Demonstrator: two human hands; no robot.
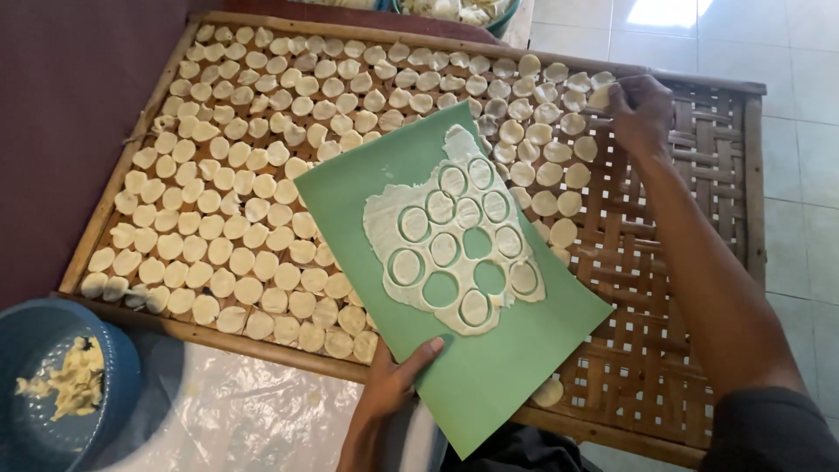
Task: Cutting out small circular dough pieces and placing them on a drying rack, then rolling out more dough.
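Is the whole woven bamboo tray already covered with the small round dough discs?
No, the right part of the woven bamboo tray is bare, while the small round dough discs fill its left side.

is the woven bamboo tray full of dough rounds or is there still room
Partly full. Dough rounds cover the bamboo tray from its left side to the middle; the right part shows bare weave.

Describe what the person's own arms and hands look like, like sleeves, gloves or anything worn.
Both hands are bare: no gloves, rings or watch show on the left hand or the right hand. The right forearm is uncovered up to a dark grey sleeve near the elbow. Only the wrist of the left arm shows, unsleeved.
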